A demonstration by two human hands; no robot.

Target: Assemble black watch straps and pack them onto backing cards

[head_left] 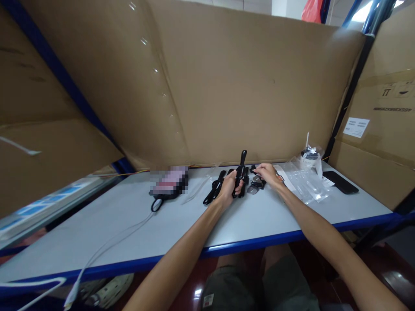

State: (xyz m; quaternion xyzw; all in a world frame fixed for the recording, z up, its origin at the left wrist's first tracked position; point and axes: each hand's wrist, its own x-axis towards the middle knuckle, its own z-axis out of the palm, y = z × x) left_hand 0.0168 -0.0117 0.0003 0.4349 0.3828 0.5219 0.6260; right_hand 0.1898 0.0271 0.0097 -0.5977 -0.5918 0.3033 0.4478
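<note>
Olive shorts (246, 285) down at the bottom, both forearms reaching over the blue-edged grey tabletop (129, 220). Clear plastic bags (304, 183) lie flat on the right, can't tell what's in them, with a plastic-wrapped cup (310, 156) behind and a black phone (340, 182) just beside. Left hand (231, 185) has its fingers closed round an upright black handle (241, 166), mid-table near the back. Right hand (267, 173) lies curled over small black parts (257, 183), grip unclear. More black pieces (214, 190) lie left of the handle, white cable (106, 246) trails off, cardboard wall (243, 86) behind everything
</note>
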